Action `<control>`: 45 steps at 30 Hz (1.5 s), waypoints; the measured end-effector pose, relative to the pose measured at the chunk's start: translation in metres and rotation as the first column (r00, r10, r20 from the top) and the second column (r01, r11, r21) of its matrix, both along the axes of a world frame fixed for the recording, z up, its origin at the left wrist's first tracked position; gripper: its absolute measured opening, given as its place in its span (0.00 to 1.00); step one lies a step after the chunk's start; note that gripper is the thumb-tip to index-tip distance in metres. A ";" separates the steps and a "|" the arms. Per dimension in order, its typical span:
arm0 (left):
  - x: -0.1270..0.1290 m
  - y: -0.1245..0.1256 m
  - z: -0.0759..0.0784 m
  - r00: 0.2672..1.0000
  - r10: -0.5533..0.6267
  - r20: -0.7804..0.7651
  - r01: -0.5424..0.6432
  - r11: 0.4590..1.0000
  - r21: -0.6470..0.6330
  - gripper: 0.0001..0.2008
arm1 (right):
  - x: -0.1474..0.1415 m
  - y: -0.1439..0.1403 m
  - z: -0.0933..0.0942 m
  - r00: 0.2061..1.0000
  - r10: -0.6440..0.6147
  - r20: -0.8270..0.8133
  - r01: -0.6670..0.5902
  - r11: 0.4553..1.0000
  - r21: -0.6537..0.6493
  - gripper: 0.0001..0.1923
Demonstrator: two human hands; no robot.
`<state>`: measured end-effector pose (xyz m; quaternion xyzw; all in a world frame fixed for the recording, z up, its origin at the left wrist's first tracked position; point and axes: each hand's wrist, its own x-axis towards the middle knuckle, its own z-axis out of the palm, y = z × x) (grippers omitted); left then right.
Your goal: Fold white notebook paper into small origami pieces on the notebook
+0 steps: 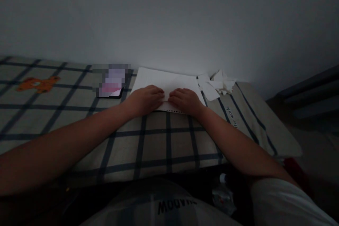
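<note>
white rectangular paper [166, 79], holes along its near edge, lies flat on the dark-striped checked cloth [156, 139], long axis left-right, under both hands. left hand [146, 101] covers its left part, right hand [186, 101] its right; about equally near the middle. fingers slightly curled, tips facing across a gap; can't tell if they pinch. torn white paper scraps [224, 86] just off its right edge.

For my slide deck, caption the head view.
Left hand and right hand on white paper, between a phone and paper scraps on checked cloth.
</note>
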<state>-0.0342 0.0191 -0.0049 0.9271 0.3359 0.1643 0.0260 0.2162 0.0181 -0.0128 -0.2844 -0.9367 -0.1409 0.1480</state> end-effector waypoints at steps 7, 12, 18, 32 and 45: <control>-0.011 0.006 -0.018 0.980 0.058 0.192 -0.041 0.995 -0.092 0.18 | 0.008 0.011 -0.007 0.966 -0.006 -0.259 -0.057 0.971 -0.234 0.12; -0.010 0.003 -0.019 0.985 0.073 0.157 -0.054 0.991 -0.124 0.19 | 0.015 0.014 -0.005 0.949 -0.057 -0.311 -0.072 0.919 -0.388 0.13; -0.010 0.000 -0.010 0.982 0.077 0.172 -0.063 0.994 -0.086 0.17 | 0.016 0.006 0.007 0.960 -0.142 -0.241 0.009 0.876 -0.482 0.14; 0.021 -0.086 -0.009 0.977 0.123 -0.175 -0.110 0.990 0.085 0.36 | 0.016 0.005 0.007 0.958 -0.146 -0.248 0.003 0.867 -0.498 0.13; 0.016 -0.084 -0.006 0.975 0.172 -0.143 -0.169 0.985 0.032 0.38 | 0.016 0.002 0.009 0.973 -0.125 -0.197 0.019 0.884 -0.468 0.14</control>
